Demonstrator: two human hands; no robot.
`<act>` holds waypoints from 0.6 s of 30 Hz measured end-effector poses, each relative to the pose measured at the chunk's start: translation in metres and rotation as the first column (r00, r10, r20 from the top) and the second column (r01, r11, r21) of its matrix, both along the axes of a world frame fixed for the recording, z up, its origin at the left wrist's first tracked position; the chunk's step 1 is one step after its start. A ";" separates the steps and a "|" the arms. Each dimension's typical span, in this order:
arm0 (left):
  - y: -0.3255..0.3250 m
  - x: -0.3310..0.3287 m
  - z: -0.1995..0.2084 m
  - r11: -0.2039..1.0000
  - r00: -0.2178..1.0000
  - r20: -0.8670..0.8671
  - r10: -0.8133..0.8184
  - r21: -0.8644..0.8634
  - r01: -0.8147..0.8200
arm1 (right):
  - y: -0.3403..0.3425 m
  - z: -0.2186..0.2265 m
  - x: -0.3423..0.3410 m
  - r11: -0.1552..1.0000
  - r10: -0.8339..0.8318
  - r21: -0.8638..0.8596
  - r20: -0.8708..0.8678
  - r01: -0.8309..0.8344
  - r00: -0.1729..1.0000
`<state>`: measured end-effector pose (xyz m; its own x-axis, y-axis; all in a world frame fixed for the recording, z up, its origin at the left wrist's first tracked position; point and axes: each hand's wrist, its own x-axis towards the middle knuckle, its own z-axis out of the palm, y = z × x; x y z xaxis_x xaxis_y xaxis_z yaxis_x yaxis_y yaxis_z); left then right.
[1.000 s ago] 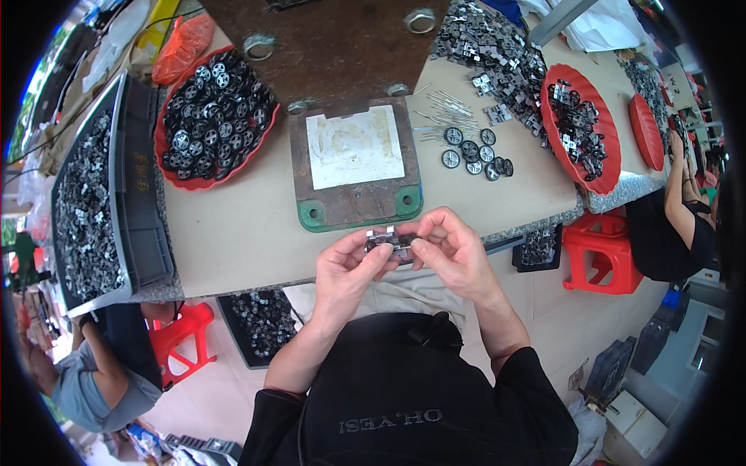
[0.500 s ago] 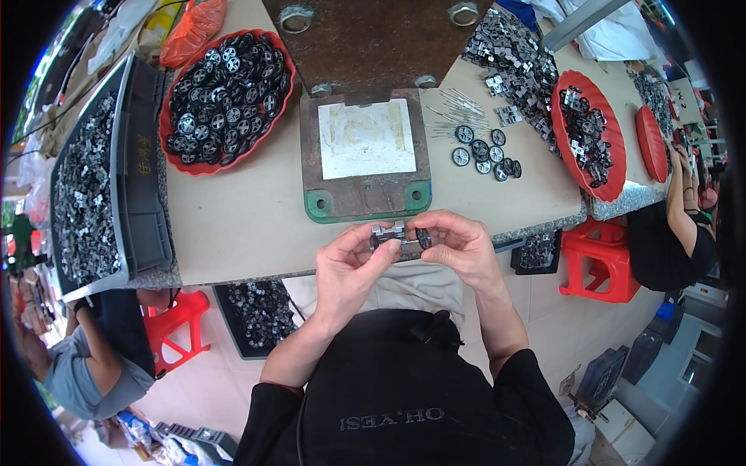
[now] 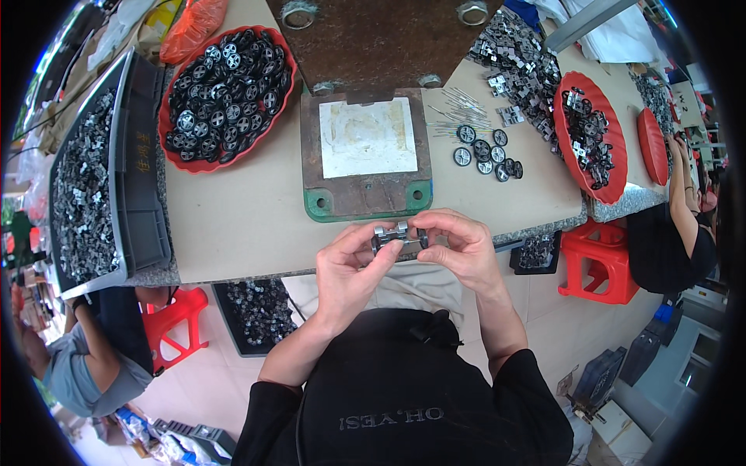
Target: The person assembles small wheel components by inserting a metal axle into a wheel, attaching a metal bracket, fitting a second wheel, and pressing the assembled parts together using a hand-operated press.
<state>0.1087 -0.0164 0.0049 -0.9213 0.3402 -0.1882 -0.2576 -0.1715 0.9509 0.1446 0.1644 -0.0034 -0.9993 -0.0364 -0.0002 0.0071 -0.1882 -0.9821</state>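
Observation:
In front of the press plate, my left hand is closed on a small silver-grey toy car chassis, with a dark wheel at its left end. A thin metal axle runs from the chassis toward my right hand. That hand pinches a black wheel at the right end between thumb and fingers. Whether this wheel is fixed on the axle, I cannot tell. Fingertips hide part of both wheels. On the table to the right lie several loose black wheels with silver spokes, beside thin metal axles.
A rusty press base with a white pad stands just beyond my hands. Wheels fill the red bowl at left; a grey bin holds small parts. At right are piled chassis parts and another red bowl. Other people sit at both sides.
The chassis has tipped slightly in my left hand, and the wheel in my right fingers looks more edge-on. Both hands stay in nearly the same place. The view has shifted slightly.

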 end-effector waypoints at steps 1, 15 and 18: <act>0.000 0.000 -0.001 1.000 1.000 -0.017 0.000 -0.001 0.000 | 0.000 0.001 0.000 1.000 0.001 0.000 0.000 -0.001 1.000; 0.001 0.001 0.002 1.000 1.000 -0.025 0.016 0.000 -0.017 | -0.001 0.005 0.000 0.998 -0.025 0.049 -0.035 0.027 0.999; 0.000 0.000 0.002 1.000 1.000 -0.026 -0.003 -0.028 0.003 | -0.001 0.004 0.000 0.999 -0.023 0.042 -0.034 0.025 0.999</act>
